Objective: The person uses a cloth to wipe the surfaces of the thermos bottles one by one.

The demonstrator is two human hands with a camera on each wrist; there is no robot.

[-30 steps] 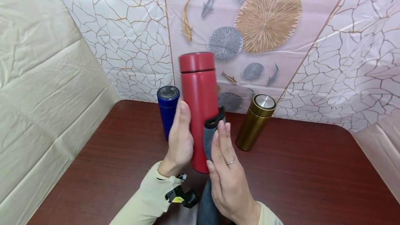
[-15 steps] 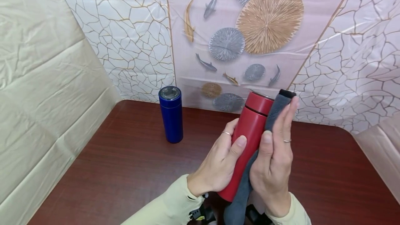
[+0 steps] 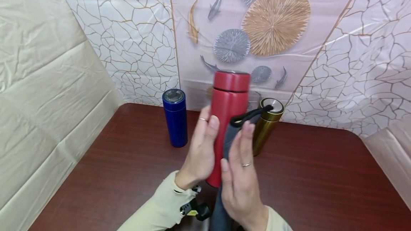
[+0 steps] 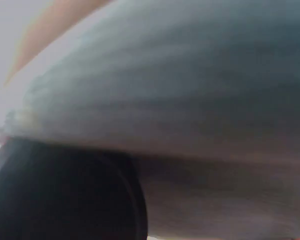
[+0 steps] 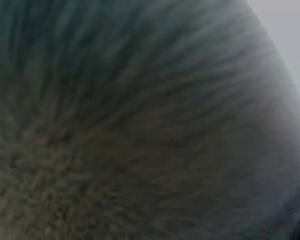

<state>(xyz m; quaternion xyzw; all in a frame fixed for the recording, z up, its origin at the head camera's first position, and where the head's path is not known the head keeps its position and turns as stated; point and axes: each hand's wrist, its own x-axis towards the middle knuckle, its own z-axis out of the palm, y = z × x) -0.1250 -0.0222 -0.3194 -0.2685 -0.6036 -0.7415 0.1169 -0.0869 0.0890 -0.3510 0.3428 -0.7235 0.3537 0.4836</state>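
Observation:
In the head view my left hand (image 3: 198,152) grips a red thermos bottle (image 3: 229,106) by its side, thumb toward me, its bottom lifted off the table. My right hand (image 3: 242,183) presses a grey cloth (image 3: 228,140) with a black edge against the bottle's right side, its fingers nearly straight. The cloth hangs down between my forearms. Blurred grey cloth (image 4: 190,90) fills much of the left wrist view, with a dark round shape (image 4: 65,195) at lower left. In the right wrist view only the fuzzy cloth (image 5: 140,125) shows close up.
A blue thermos bottle (image 3: 176,120) stands upright at the back left of the brown table (image 3: 112,167). A gold thermos bottle (image 3: 268,126) stands behind the cloth and my right hand, partly covered. A patterned curtain (image 3: 141,38) hangs behind the table.
The red bottle swung right and tilted, then came back left and more upright. Along its side the cloth and right hand slid up toward the lid, then down again.

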